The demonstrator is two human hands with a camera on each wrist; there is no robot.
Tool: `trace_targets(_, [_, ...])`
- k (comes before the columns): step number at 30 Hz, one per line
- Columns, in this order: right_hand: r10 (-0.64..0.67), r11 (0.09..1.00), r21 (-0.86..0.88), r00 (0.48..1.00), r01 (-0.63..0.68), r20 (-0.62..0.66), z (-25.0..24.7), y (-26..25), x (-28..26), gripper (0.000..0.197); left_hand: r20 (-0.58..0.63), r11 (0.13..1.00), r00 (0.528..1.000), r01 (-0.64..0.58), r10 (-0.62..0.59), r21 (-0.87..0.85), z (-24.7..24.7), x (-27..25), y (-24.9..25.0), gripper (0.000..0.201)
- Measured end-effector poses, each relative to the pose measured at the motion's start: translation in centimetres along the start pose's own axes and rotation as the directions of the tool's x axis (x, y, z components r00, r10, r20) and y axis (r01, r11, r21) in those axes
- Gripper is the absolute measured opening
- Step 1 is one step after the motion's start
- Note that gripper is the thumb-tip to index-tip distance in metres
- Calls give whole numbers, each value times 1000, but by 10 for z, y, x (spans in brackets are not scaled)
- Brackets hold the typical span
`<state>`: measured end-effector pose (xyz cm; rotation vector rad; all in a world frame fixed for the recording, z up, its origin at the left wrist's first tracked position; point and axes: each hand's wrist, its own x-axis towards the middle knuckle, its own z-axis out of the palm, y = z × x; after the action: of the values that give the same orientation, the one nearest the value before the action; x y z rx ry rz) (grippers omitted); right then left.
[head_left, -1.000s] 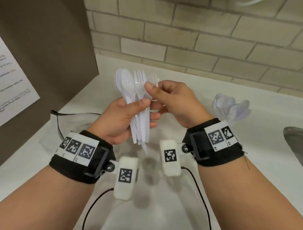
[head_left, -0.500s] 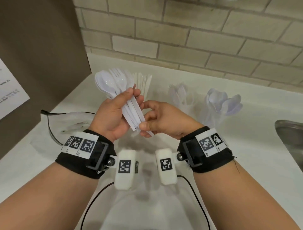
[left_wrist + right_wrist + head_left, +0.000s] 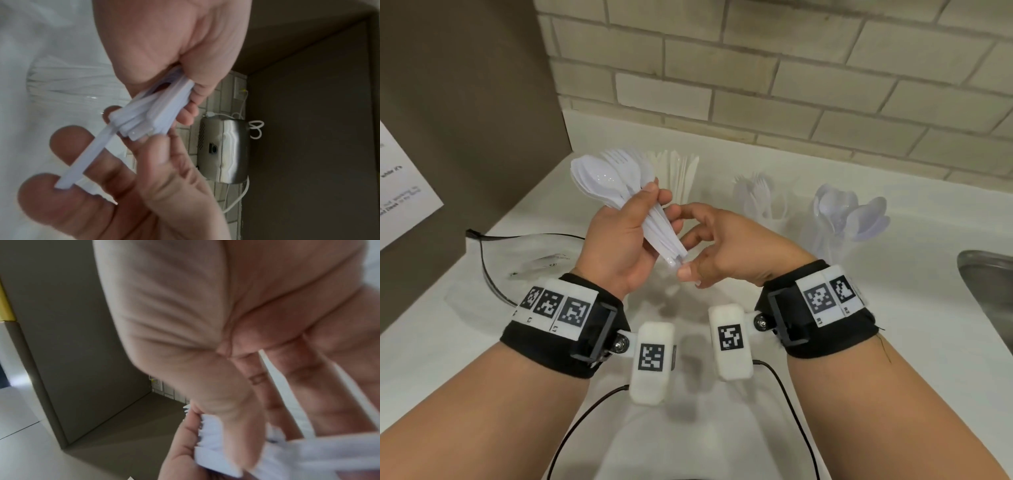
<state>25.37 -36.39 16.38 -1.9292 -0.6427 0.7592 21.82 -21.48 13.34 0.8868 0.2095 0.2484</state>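
- The bench [image 3: 893, 308] runs under both hands. A sink [image 3: 993, 284] lies well off to the right of the right hand, and a clear bag [image 3: 534, 263] lies just left of the left hand.
- Beyond the hands stand three sorted lots: knives [image 3: 678, 174] behind the left hand's fingertips, forks [image 3: 760, 198] beyond the right hand, and spoons [image 3: 849, 216] further right again. I'd say the sorting is partly done, with a good handful left to go.
- The left hand [image 3: 619, 246] is raised above the bench, palm turned inward, with fingers and thumb wrapped round the bundle's handles.
- The right hand [image 3: 729, 250] sits just beside it at the bundle's foot, wrist bent in, thumb and fingers nipping a single handle.
- The bundle [image 3: 613, 178] of mixed white cutlery leans up and leftward out of the left hand's grip, its heads fanned above the thumb.
- One piece [image 3: 88, 155] stands partway out of the bundle's foot, lying across the right hand's fingers. I can't tell what kind it is, so I can't say which lot it belongs to.
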Motion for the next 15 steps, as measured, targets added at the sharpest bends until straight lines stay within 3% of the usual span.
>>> trace_targets(8, [10,975,219,984,30,-177,15,9,15,63,-22,1000,999,-27,27,-2,7,-1,-4,12])
trace_targets(10, [3,973,227,975,49,-223,19,12,17,61,-26,1000,999,-27,27,17,8,-3,-5,17])
trace_targets(13, [-9,986,165,985,38,-173,16,12,16,60,-15,1000,1000,-7,7,20,5,-3,-4,23])
trace_targets(15, [-18,991,127,980,44,-199,6,7,15,56,15,999,1000,13,-14,34,1,-3,-4,19])
